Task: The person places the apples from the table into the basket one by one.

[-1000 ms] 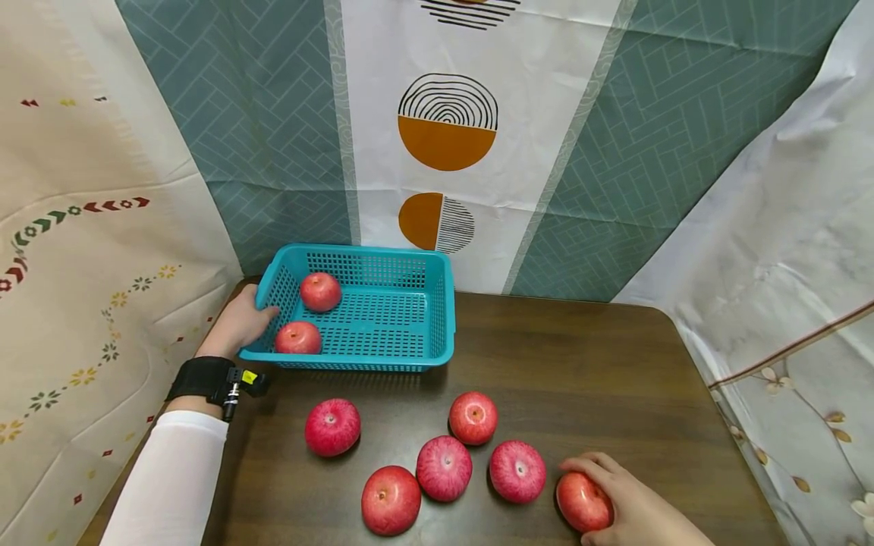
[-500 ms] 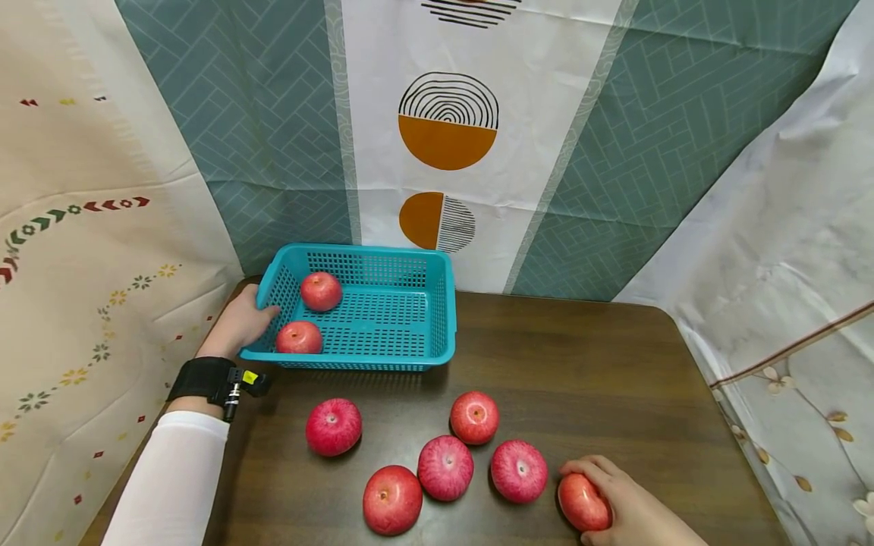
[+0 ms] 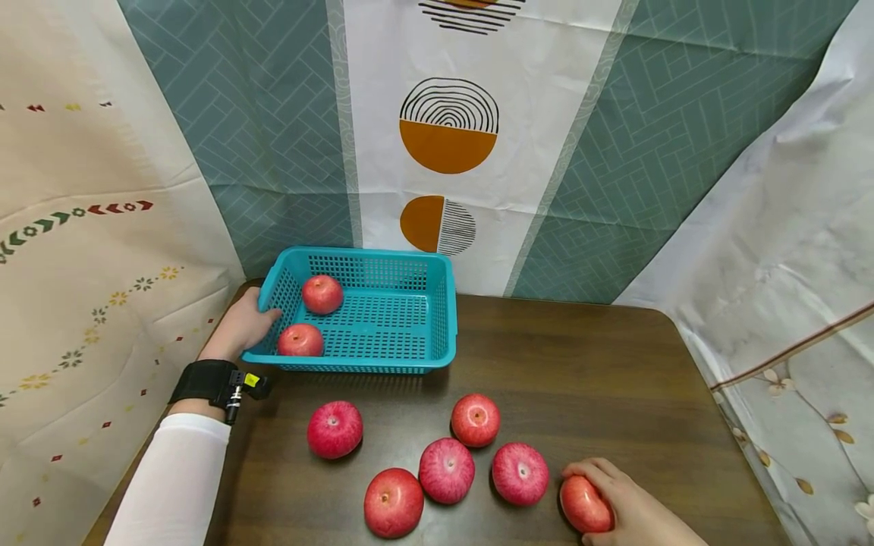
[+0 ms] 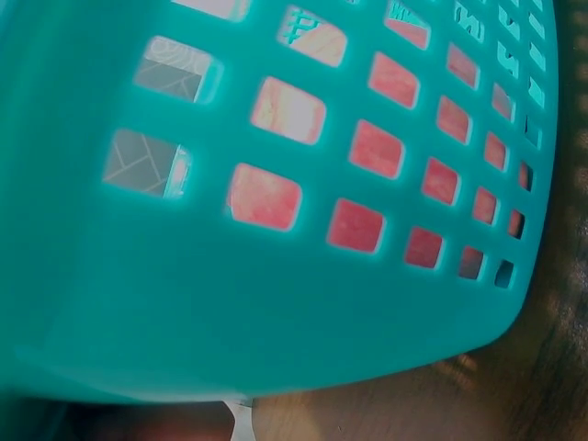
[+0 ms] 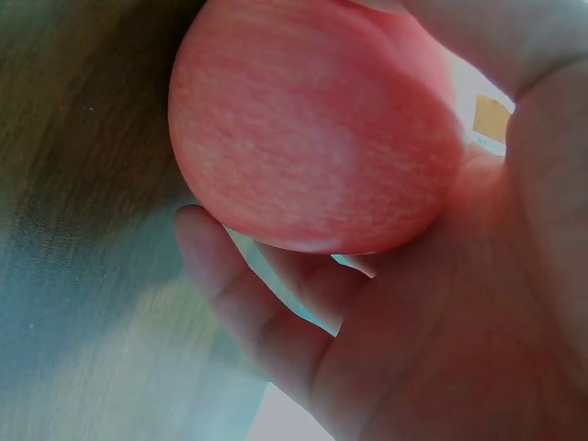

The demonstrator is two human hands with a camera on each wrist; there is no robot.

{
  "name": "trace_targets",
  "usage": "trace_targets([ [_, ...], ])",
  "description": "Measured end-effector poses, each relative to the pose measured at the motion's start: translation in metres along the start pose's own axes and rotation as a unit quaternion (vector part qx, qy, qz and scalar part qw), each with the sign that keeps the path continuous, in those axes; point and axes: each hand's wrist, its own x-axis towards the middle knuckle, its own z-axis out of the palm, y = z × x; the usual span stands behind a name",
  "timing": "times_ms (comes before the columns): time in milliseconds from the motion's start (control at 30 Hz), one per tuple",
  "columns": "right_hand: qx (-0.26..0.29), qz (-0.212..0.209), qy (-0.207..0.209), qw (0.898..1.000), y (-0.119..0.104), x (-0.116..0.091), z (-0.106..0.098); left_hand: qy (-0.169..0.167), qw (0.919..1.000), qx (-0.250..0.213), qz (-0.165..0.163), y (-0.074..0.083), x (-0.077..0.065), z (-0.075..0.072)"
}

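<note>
At the back left of the table stands a turquoise plastic basket [image 3: 372, 311] with slotted walls. My left hand [image 3: 246, 322] grips its left rim, thumb over the inside; the left wrist view shows the basket wall [image 4: 230, 303] up close, with red fruit behind the slots. Inside the basket, one apple [image 3: 322, 294] lies near the back left and another apple [image 3: 300, 340] near the front left. At the front right my right hand [image 3: 624, 504] holds an apple [image 3: 586, 503] on the table. In the right wrist view that apple [image 5: 312, 129] sits between thumb and curled fingers.
Several more apples lie before the basket: a dark pink apple [image 3: 334, 430] at left, a red apple [image 3: 394, 502] in front, a pink apple [image 3: 447, 470], a red apple [image 3: 476, 420] and a pink apple [image 3: 520, 474] beside the held one. Patterned cloths [image 3: 451, 152] hang around the wooden table [image 3: 567, 364].
The head view has shifted very slightly. Both hands, the basket and the apples stay where they were on the table.
</note>
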Motion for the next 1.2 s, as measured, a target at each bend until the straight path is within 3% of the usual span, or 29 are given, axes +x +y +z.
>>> trace_targets([
  [333, 0.011, 0.068, -0.033, 0.997, -0.007, 0.004, -0.006, 0.000, 1.0000, 0.001, -0.001, -0.001, 0.001, 0.001],
  [600, -0.030, 0.034, 0.012, 0.999, -0.001, 0.000, -0.003, 0.004, 1.0000, -0.001, -0.002, -0.002, 0.001, 0.001],
  [833, -0.091, -0.005, 0.061, 0.994, -0.002, 0.003, -0.011, 0.006, 1.0000, -0.004, -0.003, -0.002, -0.001, 0.001],
  [1200, -0.117, 0.007, 0.071, 0.991, -0.022, 0.035, -0.035, 0.010, 0.9998, -0.018, -0.007, -0.001, 0.000, 0.002],
])
